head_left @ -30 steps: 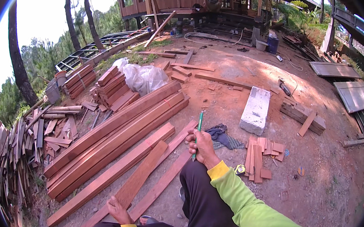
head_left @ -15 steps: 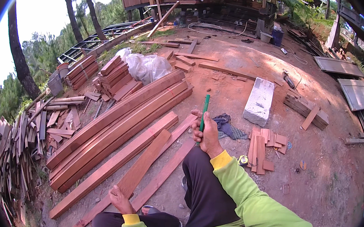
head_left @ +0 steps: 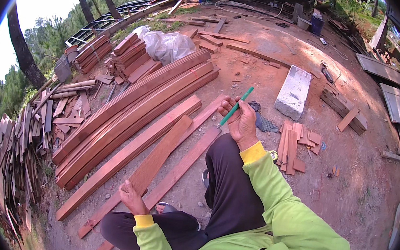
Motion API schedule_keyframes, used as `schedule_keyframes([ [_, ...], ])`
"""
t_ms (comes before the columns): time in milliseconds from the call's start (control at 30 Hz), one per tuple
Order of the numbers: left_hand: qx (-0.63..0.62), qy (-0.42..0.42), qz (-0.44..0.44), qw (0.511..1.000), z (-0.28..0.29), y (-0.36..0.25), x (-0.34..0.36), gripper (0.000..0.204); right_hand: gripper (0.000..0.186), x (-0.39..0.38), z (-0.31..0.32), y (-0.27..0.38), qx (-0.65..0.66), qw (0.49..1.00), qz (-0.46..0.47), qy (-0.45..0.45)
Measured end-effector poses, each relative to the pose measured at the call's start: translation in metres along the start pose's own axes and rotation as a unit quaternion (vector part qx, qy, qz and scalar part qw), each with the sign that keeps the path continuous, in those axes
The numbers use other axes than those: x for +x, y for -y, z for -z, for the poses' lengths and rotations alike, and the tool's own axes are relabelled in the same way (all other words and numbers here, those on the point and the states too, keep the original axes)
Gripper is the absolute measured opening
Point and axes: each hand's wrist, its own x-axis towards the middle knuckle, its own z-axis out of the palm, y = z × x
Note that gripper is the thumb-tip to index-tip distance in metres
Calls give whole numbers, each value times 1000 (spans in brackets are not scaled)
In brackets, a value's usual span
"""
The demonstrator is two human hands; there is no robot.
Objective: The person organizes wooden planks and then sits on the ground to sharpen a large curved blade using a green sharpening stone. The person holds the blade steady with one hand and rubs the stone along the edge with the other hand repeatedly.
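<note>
My right hand (head_left: 241,124) is closed around a slim green pencil-shaped tool (head_left: 237,107), held above my bent knee. The tool slants, with its greyish lower end down to the left, over the far end of a narrow reddish board (head_left: 183,169); whether it touches the wood I cannot tell. My left hand (head_left: 132,198) grips the near end of a wooden plank (head_left: 160,157). That plank points away from me, over other long boards on the ground.
Long reddish beams (head_left: 133,118) lie stacked on the left, beyond a beam (head_left: 129,159). A white block (head_left: 293,93), short wood pieces (head_left: 292,146), a dark cloth (head_left: 264,121) and a tape measure (head_left: 274,155) lie to the right. Scrap wood (head_left: 19,156) is heaped far left.
The green tool has tipped from nearly upright to a slant, its lower end swinging left. My view has tilted downward. The left hand still holds the plank.
</note>
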Motion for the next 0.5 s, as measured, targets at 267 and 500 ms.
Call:
schedule_keyframes([
  [267, -10, -4, 9, 1000, 3, 8, 5, 28, 15, 8, 13, -2, 71, 993, -1, -94],
  [500, 21, -16, -23, 999, 1, 8, 4, 27, 10, 13, 25, -2, 125, 983, -9, -133],
])
